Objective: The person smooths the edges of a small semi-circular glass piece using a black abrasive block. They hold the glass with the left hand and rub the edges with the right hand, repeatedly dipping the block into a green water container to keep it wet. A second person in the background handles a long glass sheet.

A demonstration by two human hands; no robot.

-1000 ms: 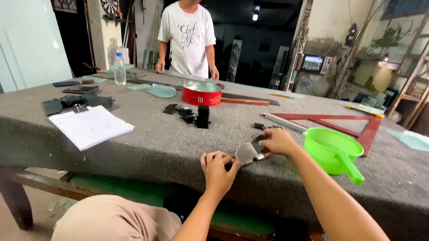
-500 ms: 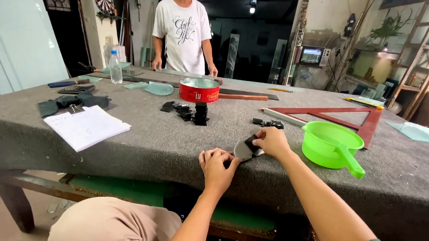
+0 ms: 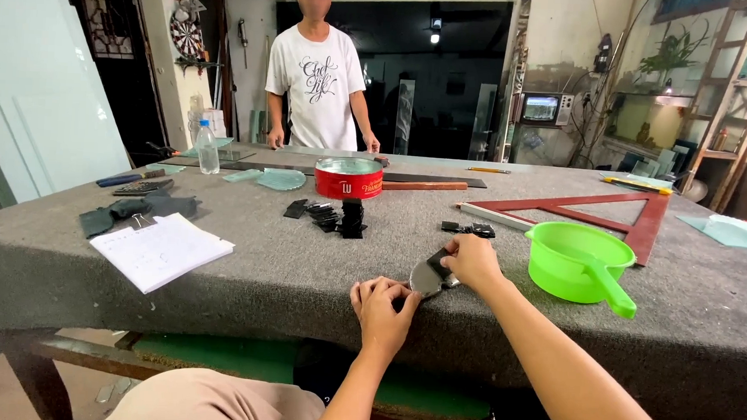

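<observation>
table [image 3: 320, 258]: grey felt top fills the view; near edge hides the person's lap and whatever lies under it, right end cut off by the frame.
person across [image 3: 316, 79]: stands at the far edge, both hands on the table, head partly cut off at the top.
set square [image 3: 645, 228]: red triangle, flat at right, one corner behind the scoop.
scoop [image 3: 577, 262]: green, handle pointing to the near edge, just right of the right hand.
notepad [image 3: 163, 250]: white, near the left edge; writing too small to make out.
tin [image 3: 349, 178]: red, round, mid table.
black bits [image 3: 339, 217]: small dark pieces before the tin; kind unclear.
right hand [image 3: 471, 262]: curled shut over the far end of the glass piece; fingertips hidden beneath.
left hand [image 3: 383, 308]: at the table's near edge, fingers bent, pinching the near tip of the glass piece.
glass piece [image 3: 430, 277]: small, grey, rounded, held between both hands just above the felt; its far part is covered.
</observation>
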